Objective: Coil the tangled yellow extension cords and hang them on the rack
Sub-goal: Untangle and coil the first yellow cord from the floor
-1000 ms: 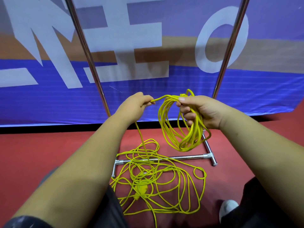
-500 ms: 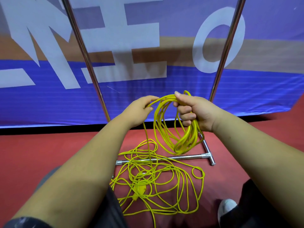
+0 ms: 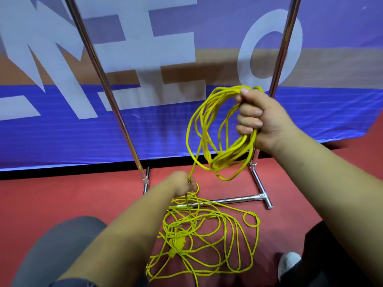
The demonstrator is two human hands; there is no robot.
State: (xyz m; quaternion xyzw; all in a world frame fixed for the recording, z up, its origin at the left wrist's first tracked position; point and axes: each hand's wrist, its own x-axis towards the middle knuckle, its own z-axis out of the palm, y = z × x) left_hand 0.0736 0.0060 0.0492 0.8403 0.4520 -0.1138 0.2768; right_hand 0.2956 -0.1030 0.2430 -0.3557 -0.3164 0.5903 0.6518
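The right hand (image 3: 263,119) is raised in front of the banner (image 3: 207,129), fingers curled tight around the top of a coil (image 3: 215,129) of yellow extension cord. The coil hangs from that fist in several loose loops, its lowest loop dangling just above the red floor (image 3: 62,199) near the right upright of the rack (image 3: 228,200).

The left hand (image 3: 183,184) is much lower, down near the floor, closed around a single strand of the same cord. That strand runs taut from the left fist up to the coil — the two hands are well apart, one high, one low.

Below the left hand lies the rest of the cord, a tangled pile (image 3: 207,241) spread across the floor in overlapping loops, partly lying over the rack's lower crossbar. A yellow plug or socket block (image 3: 177,243) sits in the middle of the tangle; its exact shape is hard to make out.

The rack is chrome tube: two slanted uprights rise out of the top of the view, joined low down by the horizontal bar, with short feet on the floor.

At the bottom edge a grey-clad knee (image 3: 58,251) shows on the left, and a white shoe (image 3: 288,264) beside dark clothing on the right.
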